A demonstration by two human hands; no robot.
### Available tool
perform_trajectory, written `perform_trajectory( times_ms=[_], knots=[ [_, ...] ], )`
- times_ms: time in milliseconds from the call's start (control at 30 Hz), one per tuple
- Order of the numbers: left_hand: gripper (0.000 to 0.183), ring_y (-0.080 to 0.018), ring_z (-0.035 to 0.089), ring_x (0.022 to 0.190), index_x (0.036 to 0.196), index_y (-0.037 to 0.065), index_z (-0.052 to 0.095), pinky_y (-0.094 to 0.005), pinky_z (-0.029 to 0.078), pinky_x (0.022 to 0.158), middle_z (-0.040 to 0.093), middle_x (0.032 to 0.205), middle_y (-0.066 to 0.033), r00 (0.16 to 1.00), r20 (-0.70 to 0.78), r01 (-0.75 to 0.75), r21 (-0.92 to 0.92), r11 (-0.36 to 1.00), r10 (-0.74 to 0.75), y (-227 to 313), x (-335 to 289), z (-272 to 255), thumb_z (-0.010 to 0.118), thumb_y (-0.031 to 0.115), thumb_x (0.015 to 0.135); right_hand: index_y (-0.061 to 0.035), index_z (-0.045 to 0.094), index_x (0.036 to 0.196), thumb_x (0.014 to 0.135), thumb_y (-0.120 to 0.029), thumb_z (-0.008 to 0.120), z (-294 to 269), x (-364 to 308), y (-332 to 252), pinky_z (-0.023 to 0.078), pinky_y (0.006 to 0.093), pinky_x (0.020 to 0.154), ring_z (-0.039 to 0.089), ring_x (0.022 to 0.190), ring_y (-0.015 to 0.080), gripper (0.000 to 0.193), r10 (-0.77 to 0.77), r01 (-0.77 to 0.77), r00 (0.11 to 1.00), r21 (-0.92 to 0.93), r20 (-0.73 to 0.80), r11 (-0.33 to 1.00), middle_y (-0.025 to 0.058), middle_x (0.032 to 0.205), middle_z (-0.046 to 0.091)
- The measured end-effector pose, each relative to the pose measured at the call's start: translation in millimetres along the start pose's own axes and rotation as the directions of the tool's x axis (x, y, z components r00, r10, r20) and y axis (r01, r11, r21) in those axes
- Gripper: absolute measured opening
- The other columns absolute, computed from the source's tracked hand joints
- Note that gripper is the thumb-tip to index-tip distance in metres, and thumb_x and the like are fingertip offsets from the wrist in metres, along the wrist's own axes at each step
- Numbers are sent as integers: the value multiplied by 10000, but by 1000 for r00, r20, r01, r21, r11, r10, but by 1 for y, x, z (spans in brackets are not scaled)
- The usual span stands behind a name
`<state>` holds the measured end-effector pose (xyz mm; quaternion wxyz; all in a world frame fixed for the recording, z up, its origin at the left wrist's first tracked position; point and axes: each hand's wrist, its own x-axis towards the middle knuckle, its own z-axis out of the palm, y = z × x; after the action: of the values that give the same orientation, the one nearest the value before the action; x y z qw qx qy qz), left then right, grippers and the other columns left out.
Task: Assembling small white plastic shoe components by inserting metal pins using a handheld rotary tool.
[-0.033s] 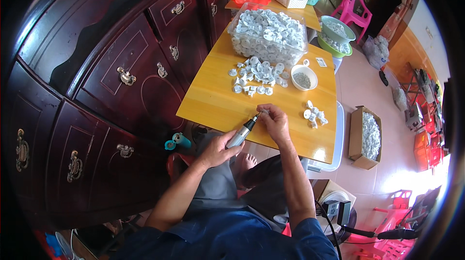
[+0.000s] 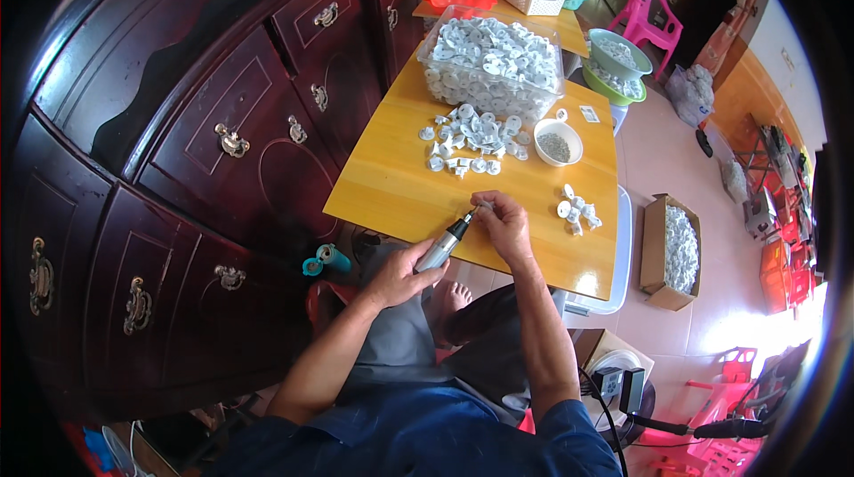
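Note:
My left hand (image 2: 398,279) is wrapped round a silver and black electric screwdriver (image 2: 439,251), which tilts up and to the right. Its tip meets the fingertips of my right hand (image 2: 508,228), pinched on a small white plastic part (image 2: 485,205) mostly hidden by the fingers. Both hands are over the near edge of the yellow wooden table (image 2: 391,179). Beyond them lies a loose pile of white plastic parts (image 2: 480,133). A white bowl (image 2: 558,162) of small metal pieces, seemingly screws, stands right of the pile. Several similar white parts (image 2: 578,209) lie apart at the right.
A clear plastic bin (image 2: 425,59) heaped with white parts stands at the table's far side. Dark wooden cabinets (image 2: 258,121) line the left. On the floor at right sits a cardboard box (image 2: 655,250) of white parts; stacked basins (image 2: 623,100) stand beyond.

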<state>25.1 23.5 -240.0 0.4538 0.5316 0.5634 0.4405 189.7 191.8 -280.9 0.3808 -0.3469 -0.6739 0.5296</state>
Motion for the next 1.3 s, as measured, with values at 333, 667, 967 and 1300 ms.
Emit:
perform_trajectory(
  times_ms=[333,667,967,1300],
  knots=[
    [166,-29,523,608,1019,87,619,-213,418,531,626,772,25,1000,7,-11,-67,998,11,8,1,1,645,200,901,-34,684,1062,882,-9,601,-1,-3,-12,539,271,691,664,748,123,200,3,-2,996,11,-85,1000,67,938,701],
    [602,-59,534,616,1357,-27,490,-230,451,551,576,831,-9,993,-31,-114,-36,993,113,-20,4,1,703,118,813,-109,668,987,839,-147,612,-89,5,-7,329,557,1067,520,1183,322,163,-342,55,936,-927,-81,370,120,1151,623],
    [568,-82,553,652,1306,-42,513,-256,482,623,597,812,-31,999,-23,-25,42,999,26,-13,2,-2,711,146,808,-98,643,1020,849,-152,566,-165,19,19,397,497,1003,513,1195,344,194,-298,21,951,-938,-89,347,151,1249,568],
    [574,-73,530,573,1311,-32,515,-240,451,536,572,750,-11,1000,-28,6,1,1000,-5,-17,5,1,714,164,810,-120,668,1035,867,-214,600,-259,16,30,418,447,1001,518,1201,317,204,-151,-301,909,-861,-390,410,111,1281,569]
  ],
)
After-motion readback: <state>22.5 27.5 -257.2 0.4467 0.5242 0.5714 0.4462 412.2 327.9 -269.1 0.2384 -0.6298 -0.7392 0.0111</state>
